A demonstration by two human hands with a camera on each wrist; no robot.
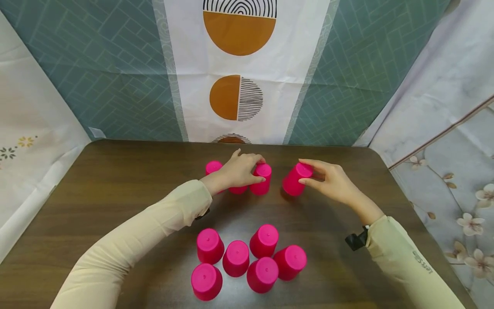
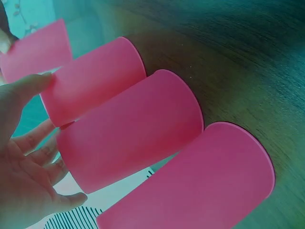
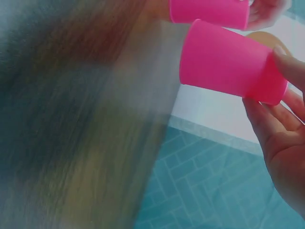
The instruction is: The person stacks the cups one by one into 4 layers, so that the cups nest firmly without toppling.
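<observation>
My left hand (image 1: 239, 169) has its thumb and fingers about the raised base of an upside-down pink cup (image 1: 260, 185), which stands on the table. Two more pink cups stand to its left in the same row, partly hidden by that hand; in the left wrist view the nearest cup (image 2: 200, 186) fills the lower part. To the right, my right hand (image 1: 329, 180) grips another pink cup (image 1: 294, 182) near its base, thumb on one side and fingers on the other. This cup is tilted, mouth down, with a dark shadow beneath it.
Closer to the front of the brown wooden table (image 1: 115, 184) stands a cluster of several upside-down pink cups (image 1: 236, 259). A patterned cloth (image 1: 127, 73) hangs behind the table's back edge, and a floral cloth (image 1: 451, 193) is at the right.
</observation>
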